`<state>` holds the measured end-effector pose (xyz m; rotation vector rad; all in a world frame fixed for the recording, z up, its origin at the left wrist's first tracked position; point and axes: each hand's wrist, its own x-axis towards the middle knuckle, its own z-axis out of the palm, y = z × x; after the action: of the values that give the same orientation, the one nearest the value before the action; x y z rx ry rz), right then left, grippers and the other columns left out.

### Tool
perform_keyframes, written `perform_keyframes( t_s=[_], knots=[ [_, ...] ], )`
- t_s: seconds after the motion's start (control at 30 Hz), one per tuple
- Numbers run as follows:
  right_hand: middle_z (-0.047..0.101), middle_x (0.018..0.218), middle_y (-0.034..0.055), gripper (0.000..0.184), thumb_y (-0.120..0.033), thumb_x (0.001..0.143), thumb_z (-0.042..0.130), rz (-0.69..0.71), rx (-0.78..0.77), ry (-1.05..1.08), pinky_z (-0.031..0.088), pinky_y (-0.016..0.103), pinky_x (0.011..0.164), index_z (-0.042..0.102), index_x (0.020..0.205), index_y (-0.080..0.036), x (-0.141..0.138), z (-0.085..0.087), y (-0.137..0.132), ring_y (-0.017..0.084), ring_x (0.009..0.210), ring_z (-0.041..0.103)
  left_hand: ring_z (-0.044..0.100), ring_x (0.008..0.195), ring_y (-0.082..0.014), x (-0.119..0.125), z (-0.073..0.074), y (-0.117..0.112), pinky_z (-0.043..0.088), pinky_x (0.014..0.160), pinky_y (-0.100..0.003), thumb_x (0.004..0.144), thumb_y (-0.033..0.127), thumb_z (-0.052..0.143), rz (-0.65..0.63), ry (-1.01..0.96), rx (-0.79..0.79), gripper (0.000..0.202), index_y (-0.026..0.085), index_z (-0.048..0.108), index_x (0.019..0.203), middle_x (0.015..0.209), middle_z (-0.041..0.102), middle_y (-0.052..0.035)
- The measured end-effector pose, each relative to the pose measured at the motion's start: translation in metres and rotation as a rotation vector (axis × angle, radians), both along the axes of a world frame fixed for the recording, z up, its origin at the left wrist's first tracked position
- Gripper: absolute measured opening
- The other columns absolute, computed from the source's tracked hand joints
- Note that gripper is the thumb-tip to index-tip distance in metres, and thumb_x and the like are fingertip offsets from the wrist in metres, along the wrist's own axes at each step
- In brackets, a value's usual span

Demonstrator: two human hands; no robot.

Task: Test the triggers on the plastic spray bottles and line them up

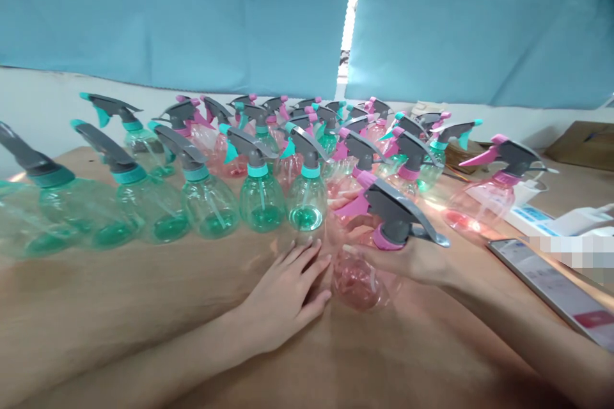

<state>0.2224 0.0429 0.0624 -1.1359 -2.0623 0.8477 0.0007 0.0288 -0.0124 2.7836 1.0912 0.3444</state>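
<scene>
Pink spray bottle (359,281), lower centre of frame, thin clear plastic, seemingly empty: likely light, slightly squashy, slick; best held at the stiff neck, where fingers of the right hand (415,259) curl round it; left hand (283,297) flat alongside, fingers spread, grasping nothing.

The left grip (288,291) lay flat, palm down, fingers straight and slightly spread, the left forearm (158,358) entering from lower left. The right grip (407,261) was curled closed, the right forearm (518,326) reaching in from lower right.
</scene>
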Motion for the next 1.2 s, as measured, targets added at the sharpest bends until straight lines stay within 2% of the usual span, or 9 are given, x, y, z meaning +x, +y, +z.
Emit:
perform_keyframes(
  t_s=[0.23,0.37,0.53,0.6,0.7,0.83,0.97,1.13,1.2],
  knots=[
    [0.061,0.069,0.0017,0.014,-0.03,0.073,0.052,-0.173,0.041,0.086,0.053,0.034,0.062,0.046,0.061,-0.025,-0.011,0.0,-0.011,0.019,0.069,0.061,0.037,0.136,-0.0275,0.001,-0.002,0.001,0.03,0.111,-0.047,0.098,0.036,0.047,0.003,-0.001,0.02,0.045,0.016,0.048,0.138,0.147,0.044,-0.0109],
    [0.052,0.06,-0.0002,0.019,-0.028,0.071,0.051,-0.175,0.029,0.13,0.049,0.031,0.057,0.038,0.057,-0.025,-0.015,0.007,-0.014,0.017,0.061,0.054,0.036,0.137,-0.0277,0.001,-0.002,0.002,0.03,0.111,-0.047,0.098,0.036,0.046,0.001,0.012,0.019,0.046,0.014,0.048,0.139,0.147,0.044,-0.0116],
    [0.036,0.05,-0.0053,0.025,-0.022,0.069,0.051,-0.21,0.081,0.151,0.033,0.023,0.041,0.032,0.053,-0.024,-0.017,0.011,-0.017,0.009,0.045,0.032,0.035,0.138,-0.0276,0.001,0.001,0.002,0.03,0.111,-0.047,0.099,0.037,0.046,-0.003,0.012,0.008,0.047,0.015,0.045,0.141,0.148,0.042,-0.0116],
    [0.036,0.049,-0.0053,0.025,-0.023,0.07,0.052,-0.2,0.085,0.14,0.032,0.023,0.039,0.034,0.053,-0.023,-0.016,0.01,-0.018,0.009,0.045,0.033,0.035,0.137,-0.0277,0.001,0.001,0.002,0.031,0.111,-0.047,0.099,0.037,0.046,-0.002,0.021,0.007,0.046,0.016,0.047,0.139,0.148,0.043,-0.0116],
    [0.047,0.053,-0.0024,0.024,-0.029,0.076,0.053,-0.17,0.085,0.125,0.041,0.025,0.043,0.041,0.055,-0.024,-0.014,0.007,-0.02,0.012,0.049,0.045,0.035,0.137,-0.0278,0.0,0.001,0.002,0.03,0.111,-0.047,0.099,0.038,0.046,0.003,0.032,0.014,0.045,0.016,0.049,0.138,0.148,0.043,-0.0118],
    [0.058,0.061,-0.0005,0.019,-0.026,0.075,0.056,-0.151,0.106,0.154,0.053,0.03,0.058,0.049,0.058,-0.024,-0.01,0.004,-0.021,0.016,0.062,0.058,0.036,0.137,-0.0278,0.0,0.0,0.002,0.03,0.111,-0.048,0.099,0.037,0.047,0.006,0.032,0.019,0.046,0.015,0.047,0.139,0.148,0.042,-0.0121],
    [0.063,0.064,0.0014,0.012,-0.03,0.077,0.054,-0.158,0.112,0.14,0.057,0.038,0.067,0.061,0.069,-0.024,-0.008,-0.003,-0.02,0.021,0.069,0.064,0.037,0.136,-0.0279,0.001,0.002,0.002,0.032,0.111,-0.048,0.099,0.036,0.047,0.005,0.032,0.026,0.045,0.014,0.048,0.138,0.146,0.044,-0.0128],
    [0.073,0.095,0.0057,0.02,-0.038,0.078,0.062,-0.207,0.08,0.203,0.057,0.042,0.078,0.07,0.089,-0.024,-0.01,-0.009,-0.022,0.024,0.085,0.069,0.04,0.134,-0.0294,0.002,0.006,0.002,0.033,0.109,-0.049,0.098,0.035,0.049,0.014,0.028,0.025,0.041,0.014,0.052,0.133,0.143,0.048,-0.0141],
    [0.073,0.1,0.0056,0.025,-0.04,0.076,0.068,-0.242,0.09,0.203,0.057,0.042,0.08,0.07,0.096,-0.025,-0.01,-0.008,-0.026,0.024,0.09,0.069,0.041,0.133,-0.0294,0.003,0.006,0.001,0.035,0.108,-0.049,0.098,0.035,0.048,0.02,0.027,0.019,0.04,0.015,0.052,0.132,0.143,0.048,-0.0138]
  ],
)
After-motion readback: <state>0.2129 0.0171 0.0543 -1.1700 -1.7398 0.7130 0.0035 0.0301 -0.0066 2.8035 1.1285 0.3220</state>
